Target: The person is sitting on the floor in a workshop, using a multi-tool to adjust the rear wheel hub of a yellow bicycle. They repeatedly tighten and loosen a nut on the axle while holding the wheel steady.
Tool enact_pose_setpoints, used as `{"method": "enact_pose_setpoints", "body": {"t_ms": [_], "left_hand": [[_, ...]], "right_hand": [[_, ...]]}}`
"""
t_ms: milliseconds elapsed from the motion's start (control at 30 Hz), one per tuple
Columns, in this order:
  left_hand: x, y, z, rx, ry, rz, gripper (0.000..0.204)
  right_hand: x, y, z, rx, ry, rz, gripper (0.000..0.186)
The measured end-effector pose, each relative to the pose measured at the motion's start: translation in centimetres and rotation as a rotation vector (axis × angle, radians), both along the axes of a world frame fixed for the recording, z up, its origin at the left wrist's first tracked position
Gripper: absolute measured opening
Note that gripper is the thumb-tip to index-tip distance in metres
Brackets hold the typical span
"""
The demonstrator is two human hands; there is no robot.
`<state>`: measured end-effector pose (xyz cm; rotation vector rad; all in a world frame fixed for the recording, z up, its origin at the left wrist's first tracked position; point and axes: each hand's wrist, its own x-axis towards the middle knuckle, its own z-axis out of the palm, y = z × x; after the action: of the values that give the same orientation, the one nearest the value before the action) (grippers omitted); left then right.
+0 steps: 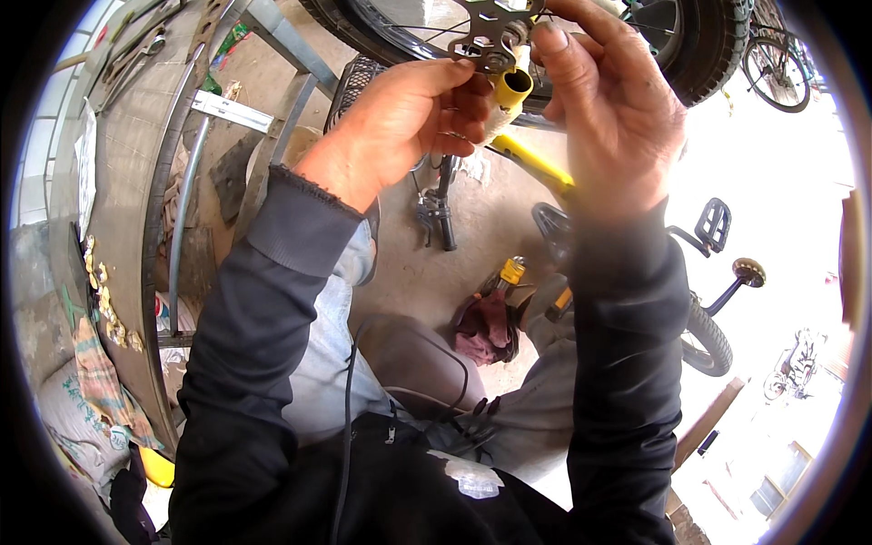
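Observation:
At the top centre, my left hand (409,118) pinches the lower edge of a flat grey wrench plate (486,41) with several hexagonal holes. The plate lies over the hub area of a bicycle wheel (400,41) with a black tyre. On the plate's other side, my right hand (622,113) is bent inward, its thumb and forefinger close to the plate's right edge and a small metal fitting. What lies between those fingertips is hidden. Just below the plate, the open end of a yellow bicycle tube (515,84) points toward me, between both hands.
A yellow frame tube (536,163) runs down right toward a black pedal (715,225). Below are a handlebar grip (445,227) and a dark red cloth (483,329) beside a yellow-handled tool (511,271). A workbench (132,191) stands at left; another bicycle (777,73) is far right.

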<state>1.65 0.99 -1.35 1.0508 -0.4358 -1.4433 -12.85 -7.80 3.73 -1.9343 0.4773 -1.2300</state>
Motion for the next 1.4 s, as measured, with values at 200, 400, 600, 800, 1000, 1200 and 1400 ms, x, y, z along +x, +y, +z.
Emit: {"method": "enact_pose_setpoints", "body": {"t_ms": [200,400,600,800,1000,1200,1400], "left_hand": [[0.2,-0.1,-0.2,-0.008,0.137,-0.015,0.024],[-0.2,-0.3,-0.2,-0.014,0.149,0.053,0.025],[-0.6,0.3,0.6,0.023,-0.083,0.165,0.023],[-1.6,1.1,1.5,-0.049,-0.522,0.315,0.023],[-2.0,0.9,1.4,-0.183,-0.73,0.466,0.018],[-2.4,0.3,1.3,-0.304,-0.886,0.519,0.017],[-1.9,0.1,1.5,-0.354,-0.957,0.543,0.015]], "right_hand": [[1.4,0.3,-0.3,-0.08,-0.102,0.033,0.023],[1.8,-0.6,-0.5,-0.062,-0.13,0.006,0.013],[-0.3,0.0,1.4,0.058,0.069,-0.018,0.011],[-3.4,-0.7,1.1,0.125,0.156,0.014,0.017],[-5.5,-0.1,0.4,0.008,0.422,-0.015,0.012],[-5.8,-0.3,-1.2,-0.046,0.525,-0.052,0.014],[-5.1,-0.7,-1.6,0.101,0.484,-0.029,0.015]]}}
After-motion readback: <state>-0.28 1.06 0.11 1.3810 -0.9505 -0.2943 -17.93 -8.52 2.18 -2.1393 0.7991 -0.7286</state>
